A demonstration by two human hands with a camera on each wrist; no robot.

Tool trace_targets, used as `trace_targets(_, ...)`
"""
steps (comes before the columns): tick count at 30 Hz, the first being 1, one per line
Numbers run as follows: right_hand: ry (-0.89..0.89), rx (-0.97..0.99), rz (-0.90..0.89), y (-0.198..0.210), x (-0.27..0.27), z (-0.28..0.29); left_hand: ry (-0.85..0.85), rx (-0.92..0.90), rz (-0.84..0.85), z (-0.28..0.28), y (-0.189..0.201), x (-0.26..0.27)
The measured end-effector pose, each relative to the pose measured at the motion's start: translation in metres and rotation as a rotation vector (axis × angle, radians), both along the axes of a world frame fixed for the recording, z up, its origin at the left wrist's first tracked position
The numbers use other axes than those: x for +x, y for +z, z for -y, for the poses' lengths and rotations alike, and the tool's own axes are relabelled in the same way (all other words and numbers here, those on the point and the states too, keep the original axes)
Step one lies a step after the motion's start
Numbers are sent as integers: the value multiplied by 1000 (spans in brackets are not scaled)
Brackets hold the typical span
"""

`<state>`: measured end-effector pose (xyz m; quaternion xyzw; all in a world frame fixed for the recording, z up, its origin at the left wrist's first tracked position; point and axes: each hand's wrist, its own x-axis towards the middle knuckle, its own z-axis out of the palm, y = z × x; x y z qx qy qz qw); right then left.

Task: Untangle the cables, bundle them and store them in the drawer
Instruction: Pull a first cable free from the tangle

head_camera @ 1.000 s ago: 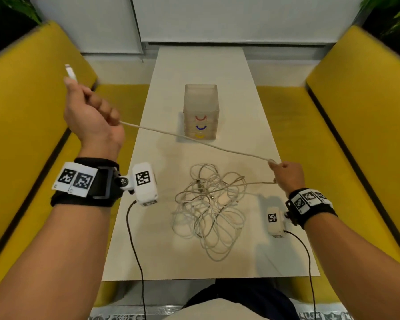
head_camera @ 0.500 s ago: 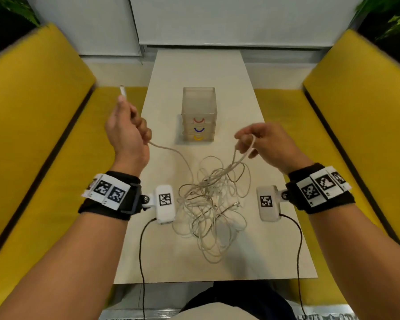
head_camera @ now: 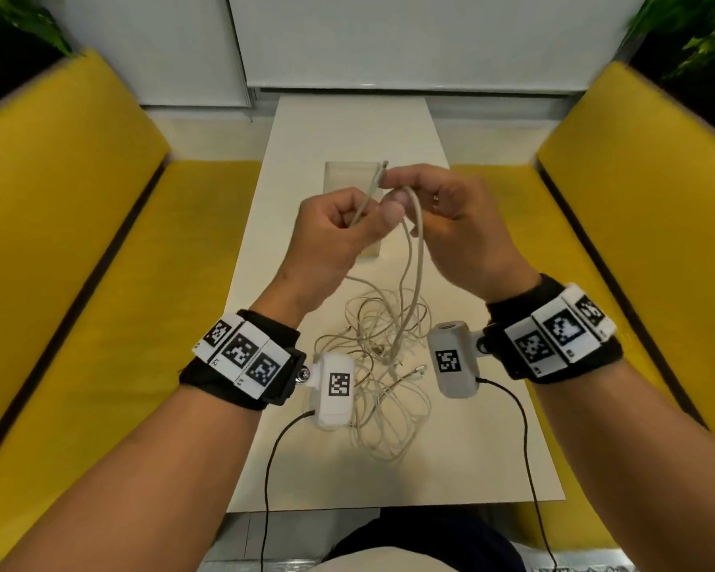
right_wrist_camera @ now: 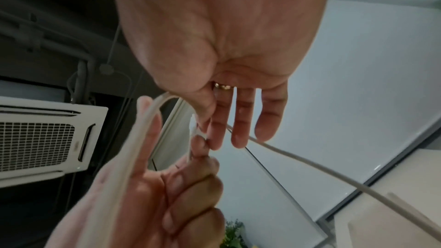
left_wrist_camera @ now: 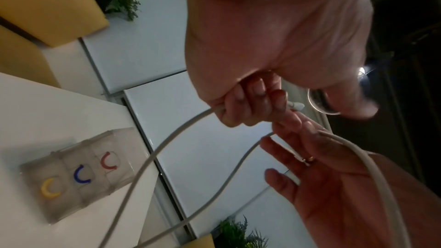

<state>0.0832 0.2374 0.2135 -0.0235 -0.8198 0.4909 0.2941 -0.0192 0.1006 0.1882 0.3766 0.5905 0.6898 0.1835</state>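
Both hands have been brought together above the tangle. One white cable is gripped near its plug in the curled left hand and pinched by the right hand; its length hangs down from the fingers.

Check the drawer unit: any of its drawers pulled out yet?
All shut. In the left wrist view the drawer unit shows its red, blue and yellow handles flush in one front face; in the head view the hands hide most of it.
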Motion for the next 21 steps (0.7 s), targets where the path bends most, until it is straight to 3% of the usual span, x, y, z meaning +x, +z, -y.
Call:
trace_targets(11,-146,282,136,-43,-7,-2,-4,-188,-55,1,-8,10)
trace_targets(17,-104,219,95,-57,-8,-4,35,-341,-206,2,-5,8)
trace_targets(19,-131,204,81,-64,-8,-4,22,-352,-196,4,-6,5)
trace_targets(21,-201,216,127,-72,-9,-8,21,-262,-81,10,-2,1)
